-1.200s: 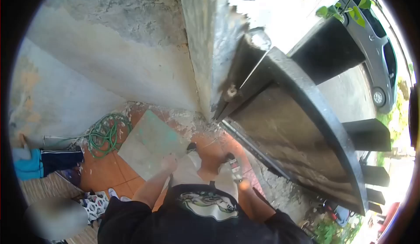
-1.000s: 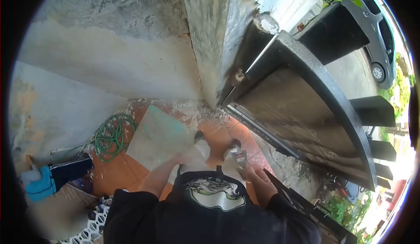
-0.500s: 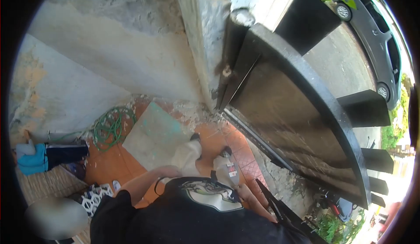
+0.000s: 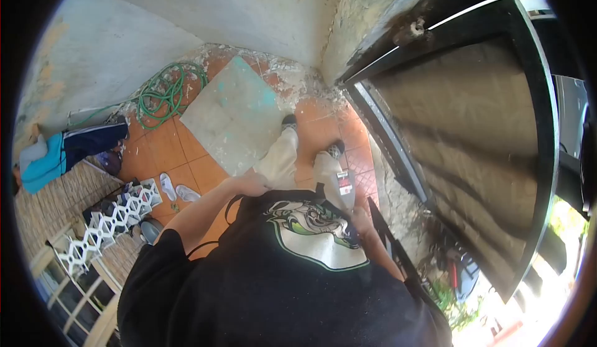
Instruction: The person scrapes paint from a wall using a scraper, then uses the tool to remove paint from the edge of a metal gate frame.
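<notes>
Near my right thigh, my right hand (image 4: pixel 360 221) is closed around the handle of a putty knife (image 4: pixel 346 191). Its wide grey blade points away from me and carries a red and white label. My left hand (image 4: pixel 251 184) hangs beside my left trouser leg (image 4: pixel 279 157), its fingers curled in. Whatever it may hold is hidden. Ahead of my feet a grey board (image 4: pixel 227 120) with turquoise stains lies on the orange tiles (image 4: pixel 163 148).
A dark-framed gate (image 4: pixel 457 117) stands at right beside a rough wall (image 4: pixel 273 11). Crumbled debris (image 4: pixel 289 76) lies along the wall's foot. To the left are a coiled green hose (image 4: pixel 163 95), white shoes (image 4: pixel 177 188), a white lattice (image 4: pixel 106 229) and a person in turquoise (image 4: pixel 46 163).
My view has tilted down and turned, so the board, hose and gate sit elsewhere in it. Both hands stay low at my sides, the putty knife still in my right.
</notes>
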Demonstrator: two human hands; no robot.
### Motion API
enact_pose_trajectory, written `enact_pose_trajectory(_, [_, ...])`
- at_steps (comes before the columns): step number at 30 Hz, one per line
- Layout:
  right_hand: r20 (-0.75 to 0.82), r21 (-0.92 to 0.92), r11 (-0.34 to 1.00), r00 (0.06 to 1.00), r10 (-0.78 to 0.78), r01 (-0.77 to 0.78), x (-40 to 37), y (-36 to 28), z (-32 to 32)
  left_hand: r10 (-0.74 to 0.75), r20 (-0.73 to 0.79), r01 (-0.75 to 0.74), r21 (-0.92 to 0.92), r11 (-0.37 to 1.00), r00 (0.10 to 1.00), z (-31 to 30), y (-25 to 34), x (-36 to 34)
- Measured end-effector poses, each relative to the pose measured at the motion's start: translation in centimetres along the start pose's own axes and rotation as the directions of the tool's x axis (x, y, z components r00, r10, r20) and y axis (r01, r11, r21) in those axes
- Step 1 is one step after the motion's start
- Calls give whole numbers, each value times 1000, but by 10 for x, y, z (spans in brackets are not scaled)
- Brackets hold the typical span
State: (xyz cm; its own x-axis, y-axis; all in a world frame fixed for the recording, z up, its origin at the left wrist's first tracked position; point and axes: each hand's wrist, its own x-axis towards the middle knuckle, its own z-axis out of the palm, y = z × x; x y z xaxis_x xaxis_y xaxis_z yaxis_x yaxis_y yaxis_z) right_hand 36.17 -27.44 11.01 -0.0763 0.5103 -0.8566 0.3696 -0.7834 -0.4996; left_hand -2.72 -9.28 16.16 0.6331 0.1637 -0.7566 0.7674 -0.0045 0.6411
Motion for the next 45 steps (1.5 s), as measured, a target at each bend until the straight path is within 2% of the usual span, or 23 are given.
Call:
enact_pose_trajectory(2, [-30, 50, 998, 999, 34, -32, 5, -35, 4, 13, 30, -14, 17, 1000, 999, -21, -8, -3])
enact_pose_trajectory(4, [-89, -110, 991, 992, -90, 80, -17, -60, 18, 18, 87, -18, 5, 1000, 996, -20, -27, -8])
enact_pose_trajectory(7, [-77, -101, 995, 997, -6, -1, -42, -98, 28, 26, 3, -26, -19, 999, 1000, -32, -54, -7])
enact_pose_trajectory(9, [-103, -94, 994, 993, 50, -60, -49, -102, 40, 10, 78, -10, 2, 1000, 997, -40, -53, -13])
enact_pose_trajectory(11, [-270, -163, 986, 960, -74, 31, -45, -92, 54, 9, 98, -10, 12, 1000, 995, -43, -60, -15])
enact_pose_trajectory(12, [-262, -164, 984, 965, 21, -66, -45, -102, 56, 8, 100, -10, 21, 1000, 995, -43, -62, -15])
enact_pose_trajectory(15, [-246, -218, 976, 969, -27, -28, -36, -111, 57, 26, 133, -31, 33, 999, 991, -45, -72, -15])
enact_pose_trajectory(19, [-191, -165, 953, 956, 222, -254, -15, -131, 48, 23, 170, -17, -35, 999, 985, -47, -76, -6])
enact_pose_trajectory(21, [-172, -80, 948, 941, 292, -309, 14, -122, 30, 16, 289, -31, 45, 999, 957, -63, -75, 6])
enact_pose_trajectory(22, [-308, -229, 973, 949, -73, 1, 39, -102, 24, -24, 184, 28, -16, 999, 983, -74, -81, 18])
enact_pose_trajectory(23, [-261, -317, 948, 961, -89, 1, 69, -83, 6, -75, 79, 81, -86, 993, 994, -86, -94, 32])
enact_pose_trajectory(25, [-309, -412, 905, 950, -32, -103, 124, -91, -18, -61, -352, -41, -274, 961, 934, -86, -163, 92])
enact_pose_trajectory(26, [-337, -428, 904, 931, -142, -17, 152, -86, -25, -292, -384, -13, -625, 781, 876, -118, -140, 100])
enact_pose_trajectory(27, [-359, -448, 891, 898, -256, 75, 184, -83, -34, -379, -449, -131, -767, 628, 809, -140, -144, 124])
enact_pose_trajectory(29, [-325, -484, 873, 915, -239, 56, 241, -96, -48, -262, -631, -460, -737, 494, 730, -177, -170, 175])
enact_pose_trajectory(30, [-276, -490, 851, 893, -355, 188, 268, -106, -50, -191, -715, -610, -681, 404, 672, -198, -164, 197])
enact_pose_trajectory(32, [-225, -481, 847, 902, -369, 227, 321, -122, -48, -120, -708, -652, -694, 306, 696, -231, -167, 246])
enact_pose_trajectory(34, [-182, -472, 835, 896, -406, 283, 376, -135, -44, -233, -756, -732, -653, 194, 612, -250, -156, 298])
enact_pose_trajectory(36, [-62, -454, 811, 895, -441, 368, 420, -137, -35, -189, -779, -758, -627, 180, 598, -259, -160, 344])
enact_pose_trajectory(41, [-34, -490, 791, 899, -437, 366, 493, -121, -20, -88, -848, -832, -530, 164, 523, -271, -204, 416])
enact_pose_trajectory(43, [-57, -362, 808, 854, -517, 465, 519, -99, -19, -12, -887, -883, -461, 87, 462, -275, -225, 423])
enact_pose_trajectory(44, [-73, -499, 690, 768, -637, 525, 530, -85, -24, -46, -882, -855, -467, 226, 470, -275, -232, 428])
enact_pose_trajectory(45, [-81, -491, 688, 759, -646, 534, 535, -89, -25, -35, -884, -854, -461, 240, 466, -280, -235, 428])
